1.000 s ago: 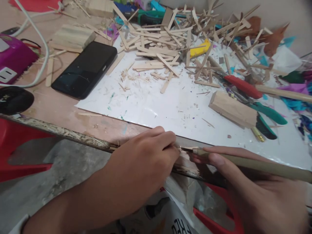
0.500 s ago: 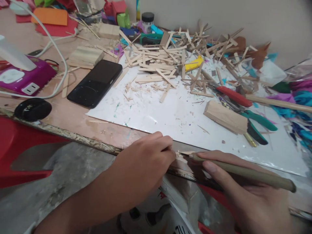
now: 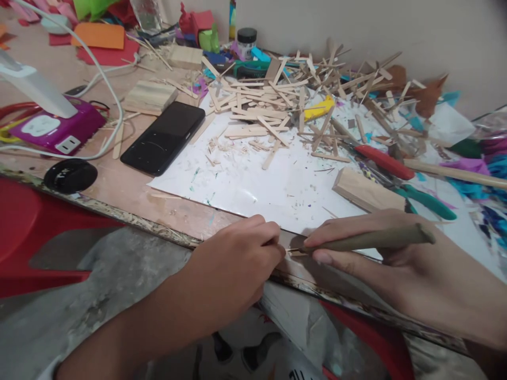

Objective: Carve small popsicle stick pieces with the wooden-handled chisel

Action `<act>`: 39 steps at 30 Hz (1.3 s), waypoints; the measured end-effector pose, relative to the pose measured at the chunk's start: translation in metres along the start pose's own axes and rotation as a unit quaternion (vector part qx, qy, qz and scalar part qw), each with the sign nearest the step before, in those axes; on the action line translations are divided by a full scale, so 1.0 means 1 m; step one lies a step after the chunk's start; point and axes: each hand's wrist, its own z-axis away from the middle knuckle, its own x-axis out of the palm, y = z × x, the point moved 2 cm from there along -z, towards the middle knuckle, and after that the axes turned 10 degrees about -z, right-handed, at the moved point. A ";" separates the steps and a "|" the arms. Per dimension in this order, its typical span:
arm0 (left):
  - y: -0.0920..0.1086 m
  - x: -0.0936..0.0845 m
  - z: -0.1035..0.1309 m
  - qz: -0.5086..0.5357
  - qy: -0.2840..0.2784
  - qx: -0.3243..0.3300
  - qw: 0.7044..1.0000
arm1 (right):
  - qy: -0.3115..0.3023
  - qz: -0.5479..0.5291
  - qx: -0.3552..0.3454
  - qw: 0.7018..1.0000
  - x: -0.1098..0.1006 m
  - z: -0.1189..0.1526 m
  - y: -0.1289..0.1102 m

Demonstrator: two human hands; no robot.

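My left hand (image 3: 241,253) is closed at the front edge of the table, fingers curled round a thin wooden stick. Only a pale end of the stick (image 3: 297,254) shows to the right of the fingers; the rest is hidden. My right hand (image 3: 380,264) grips a carving knife (image 3: 364,240) with an olive, tapered handle. Its thin dark tip reaches the stick close to my left fingertips. Just behind both hands lies a white sheet (image 3: 253,184) with shavings on it.
Popsicle sticks (image 3: 265,100) are heaped at the back. Right: a wood block (image 3: 364,187), red-handled tool (image 3: 384,161), green-handled pliers (image 3: 431,203). Left: a phone (image 3: 162,137), black round case (image 3: 71,176), purple power socket (image 3: 67,126) with white cable. A red stool (image 3: 35,227) stands below the edge.
My right hand has turned and shifted, so the knife's handle now points more upward to the right and its tip lies nearer my left fingers. My left hand stays in place.
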 end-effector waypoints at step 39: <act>-0.028 -0.073 -0.061 -0.073 -0.066 -0.035 0.995 | 0.322 -0.196 -0.074 0.923 -0.046 -0.014 -0.003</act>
